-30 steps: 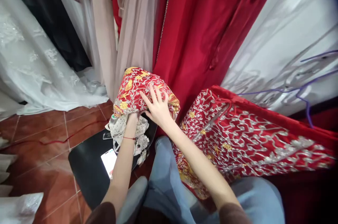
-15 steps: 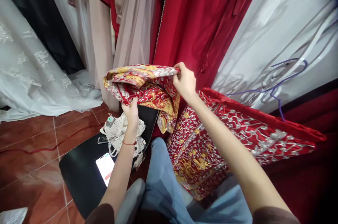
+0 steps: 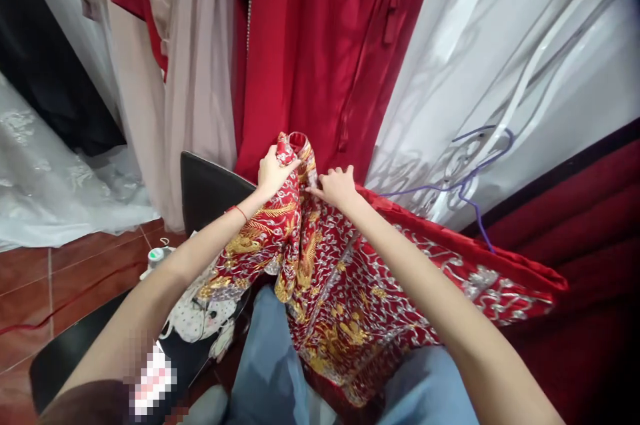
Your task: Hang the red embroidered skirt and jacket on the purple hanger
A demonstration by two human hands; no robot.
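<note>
A red garment (image 3: 325,278) embroidered in gold and silver hangs from both my hands over my lap. My left hand (image 3: 274,170) is closed on its upper edge, beside the folded top. My right hand (image 3: 337,186) pinches the same edge a little to the right, fingers curled into the cloth. The garment drapes down across my blue jeans (image 3: 270,371) and spreads out to the right.
A black chair (image 3: 210,191) at the left carries a white dotted cloth (image 3: 197,321), a phone and a small bottle (image 3: 156,256). Hanging dresses fill the back: plain red (image 3: 320,51), beige (image 3: 185,91), white (image 3: 500,58). A purple hanger (image 3: 470,178) lies at the right. Red tiled floor at lower left.
The bundled garment left the chair and came over to my lap, where it has fallen open. Both hands moved together onto its top edge. The view swung to the right.
</note>
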